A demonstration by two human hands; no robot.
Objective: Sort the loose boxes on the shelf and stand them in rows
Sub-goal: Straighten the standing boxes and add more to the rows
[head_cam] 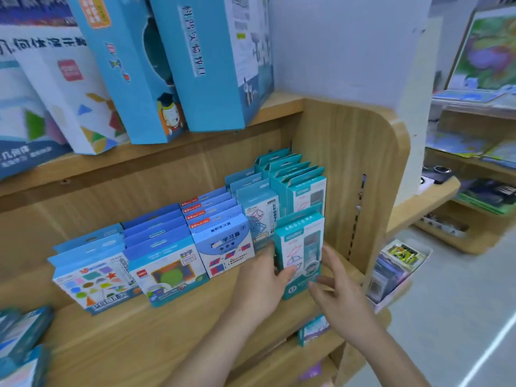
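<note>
Here, left hand (259, 283) grips one teal box (303, 244) by five rows (167, 263); right hand (339, 294) loose-fingered.

Left hand (259, 277) grips the upright teal box (300, 247) at the shelf's (139, 339) right end; right hand (339, 291), fingers relaxed, just beside it.

I'm in a shop, among learning toys. My wooden shelf (139, 339) carries boxes (167, 272) in rows, several copies of each kind one behind another, all with hang tabs. Above the shelf lean big boxes (206, 79) of printed kits. Right of the shelf, across a grey floor (446, 303), another rack (474, 241) displays more packaged goods lying flat.
</note>
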